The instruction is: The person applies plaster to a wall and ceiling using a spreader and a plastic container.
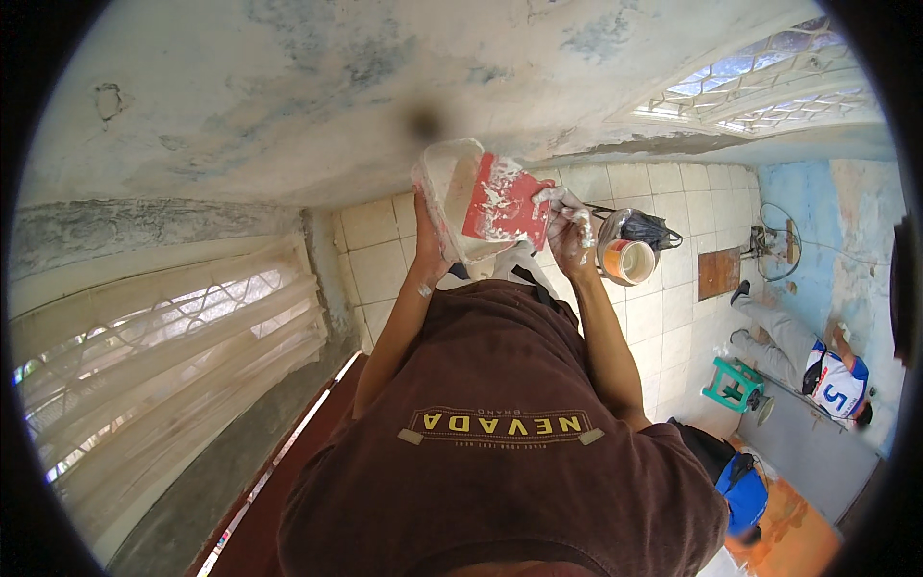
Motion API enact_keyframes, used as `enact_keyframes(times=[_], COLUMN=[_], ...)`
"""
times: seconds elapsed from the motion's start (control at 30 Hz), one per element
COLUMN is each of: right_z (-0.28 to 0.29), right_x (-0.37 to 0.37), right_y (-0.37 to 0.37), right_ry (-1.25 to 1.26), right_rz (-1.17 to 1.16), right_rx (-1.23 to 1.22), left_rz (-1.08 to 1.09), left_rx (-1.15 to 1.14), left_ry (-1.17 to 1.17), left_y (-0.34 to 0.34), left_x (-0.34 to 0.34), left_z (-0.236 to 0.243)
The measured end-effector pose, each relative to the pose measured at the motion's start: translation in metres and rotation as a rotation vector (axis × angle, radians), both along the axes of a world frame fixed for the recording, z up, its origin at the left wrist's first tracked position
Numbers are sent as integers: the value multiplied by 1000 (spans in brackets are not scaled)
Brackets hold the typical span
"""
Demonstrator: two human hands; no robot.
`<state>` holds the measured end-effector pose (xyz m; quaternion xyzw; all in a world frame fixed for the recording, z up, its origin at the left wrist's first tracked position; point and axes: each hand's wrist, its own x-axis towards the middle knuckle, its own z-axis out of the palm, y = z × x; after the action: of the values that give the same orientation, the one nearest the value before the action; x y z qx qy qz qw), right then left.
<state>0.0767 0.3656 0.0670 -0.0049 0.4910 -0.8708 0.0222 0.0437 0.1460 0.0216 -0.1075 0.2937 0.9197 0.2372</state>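
Observation:
In front of my body, my left hand (430,234) grips the side of a clear plastic tub (445,163) smeared with white paste. My right hand (569,229), its fingers coated in the same white stuff, pinches a flat red scraper (495,204). White filler streaks the scraper's face, and its far part reaches over the tub's opening. Whether the scraper touches the tub's rim I cannot tell. How much paste lies in the tub is partly hidden behind the scraper.
A patchy wall (336,106) stands close ahead. On the tiled floor at right are an orange-and-white bucket (630,262) and a black bag (649,229). Further right stand a green stool (733,385), a person (832,380) by the blue wall and another person (742,490). A curtained window (192,327) is at left.

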Motion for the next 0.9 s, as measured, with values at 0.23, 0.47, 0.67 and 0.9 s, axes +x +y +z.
enact_keyframes(times=[0.23, 0.47, 0.67, 0.9], right_z=[-16, -122, -192, -12], right_x=[-26, -113, -194, -247], right_y=[0, 31, 38, 73], right_ry=[-155, -545, -707, 176], right_rz=[-330, -247, -286, 224], right_rx=[236, -507, -581, 741], left_rz=[150, 323, 450, 567], left_rx=[-34, -76, -10, -132], left_ry=[-6, 25, 20, 222], left_y=[-15, -42, -38, -5], left_x=[7, 20, 15, 24], left_z=[-21, -29, -21, -19])
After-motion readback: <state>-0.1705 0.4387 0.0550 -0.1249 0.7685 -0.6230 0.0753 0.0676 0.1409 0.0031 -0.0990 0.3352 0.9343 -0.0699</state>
